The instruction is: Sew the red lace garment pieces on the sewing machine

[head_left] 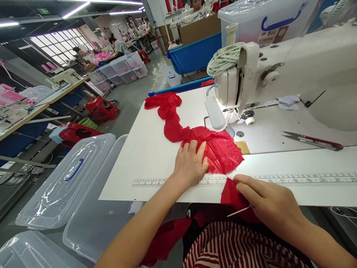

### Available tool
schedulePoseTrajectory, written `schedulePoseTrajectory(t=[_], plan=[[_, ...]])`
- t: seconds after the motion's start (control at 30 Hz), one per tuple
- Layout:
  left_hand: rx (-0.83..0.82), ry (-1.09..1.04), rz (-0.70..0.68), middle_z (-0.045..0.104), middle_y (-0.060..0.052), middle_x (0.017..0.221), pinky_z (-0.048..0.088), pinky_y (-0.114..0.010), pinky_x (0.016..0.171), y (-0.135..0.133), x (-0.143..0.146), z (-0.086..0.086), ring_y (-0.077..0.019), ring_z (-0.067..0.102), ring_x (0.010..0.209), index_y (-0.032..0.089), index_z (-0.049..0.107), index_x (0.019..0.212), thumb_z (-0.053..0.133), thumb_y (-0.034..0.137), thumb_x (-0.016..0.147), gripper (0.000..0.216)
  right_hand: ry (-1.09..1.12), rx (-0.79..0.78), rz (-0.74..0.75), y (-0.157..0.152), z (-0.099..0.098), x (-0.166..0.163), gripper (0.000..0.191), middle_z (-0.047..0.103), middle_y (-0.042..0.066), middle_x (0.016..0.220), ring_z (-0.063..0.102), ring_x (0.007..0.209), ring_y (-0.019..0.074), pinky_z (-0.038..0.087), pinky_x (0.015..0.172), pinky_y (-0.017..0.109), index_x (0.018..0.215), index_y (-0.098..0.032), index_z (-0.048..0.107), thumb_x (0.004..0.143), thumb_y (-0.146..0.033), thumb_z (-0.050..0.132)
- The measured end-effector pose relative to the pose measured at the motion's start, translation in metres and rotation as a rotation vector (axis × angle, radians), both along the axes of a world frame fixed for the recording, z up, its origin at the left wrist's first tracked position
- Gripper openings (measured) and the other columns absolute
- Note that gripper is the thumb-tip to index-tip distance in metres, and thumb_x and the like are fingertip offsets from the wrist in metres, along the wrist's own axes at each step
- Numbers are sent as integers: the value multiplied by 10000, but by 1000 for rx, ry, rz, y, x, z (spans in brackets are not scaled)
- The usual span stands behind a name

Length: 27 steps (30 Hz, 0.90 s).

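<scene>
A long strip of red lace fabric (178, 123) runs across the white sewing table (147, 149) and bunches under the sewing machine (279, 74) head. My left hand (191, 163) lies flat on the lace, fingers stretched out, pressing it down beside the needle area. My right hand (267, 203) is at the table's near edge, fingers pinched on the red fabric edge (231, 193), with a thin metal tool (238, 211) sticking out beneath the palm. More red fabric hangs into my lap.
Red-handled thread snips (315, 140) lie on the table at right. A printed ruler (279, 180) runs along the front edge. Clear plastic bin lids (67, 178) sit at my left. Other people work at tables in the far background.
</scene>
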State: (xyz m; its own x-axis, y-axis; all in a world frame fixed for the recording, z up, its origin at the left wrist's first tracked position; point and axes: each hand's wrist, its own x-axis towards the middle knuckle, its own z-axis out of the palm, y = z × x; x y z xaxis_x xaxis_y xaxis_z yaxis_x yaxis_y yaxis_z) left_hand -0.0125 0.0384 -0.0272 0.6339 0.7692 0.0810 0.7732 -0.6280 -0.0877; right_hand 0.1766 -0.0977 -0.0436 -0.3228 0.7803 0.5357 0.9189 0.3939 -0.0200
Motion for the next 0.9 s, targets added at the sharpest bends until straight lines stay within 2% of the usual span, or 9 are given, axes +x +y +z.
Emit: schedulePoseTrajectory(t=[0.17,0.33,0.4,0.47,0.63,0.7,0.77,0.83,0.9], plan=[[19,-6,-8,534,-146,1172,454,-426,832,1,-1,-3,-286,511,990,146,500,1418,420,335,937,523,-28,-59,40,0,-2,0,416,735,25,1174,691,599,160,455,431,284,869,-194,724,883,-28,342],[21,-28,11,533,-130,1150,456,-416,831,1,-2,-4,-272,510,979,170,508,1413,429,329,931,513,186,-40,61,1,-2,5,369,776,35,966,697,622,136,497,462,231,828,-183,667,866,-4,347],[16,-31,15,531,-129,1150,457,-418,836,1,-1,-4,-273,512,983,176,505,1417,431,332,932,515,253,-46,74,0,-1,7,353,773,50,992,723,695,141,532,516,219,893,-182,667,859,-4,364],[14,-32,19,529,-131,1159,462,-423,842,0,-1,-4,-278,514,994,177,504,1419,433,334,931,518,209,-48,91,-1,-1,8,375,762,54,1088,738,743,158,549,530,232,926,-191,679,857,-4,361],[50,-66,7,542,-153,1172,484,-463,866,-1,-3,-6,-305,537,1031,145,512,1407,467,321,923,517,18,-100,112,2,0,4,437,709,51,1224,730,673,176,506,426,276,918,-176,700,804,30,332],[108,-140,-70,550,-166,1217,468,-489,949,1,-5,-7,-316,532,1114,125,516,1394,475,264,922,493,13,-96,120,3,0,2,419,722,49,1200,738,715,181,530,463,281,936,-168,692,812,24,341],[110,-201,-270,571,-144,1269,424,-469,1056,2,-6,-8,-279,519,1209,156,529,1373,419,168,950,437,28,-73,115,3,0,3,379,741,43,1155,737,716,179,530,475,275,918,-176,670,845,5,345],[31,-210,-466,591,-95,1322,405,-410,1107,4,-8,-9,-213,512,1268,210,540,1353,331,93,978,445,89,-61,101,1,1,6,343,757,40,1091,726,697,166,509,463,253,932,-194,630,880,-21,338],[-59,-189,-504,561,-72,1406,414,-395,1118,5,-11,-11,-193,482,1328,222,520,1367,286,65,985,474,228,-62,18,-2,2,13,246,740,50,992,681,621,141,481,440,229,990,-207,577,931,-95,366]])
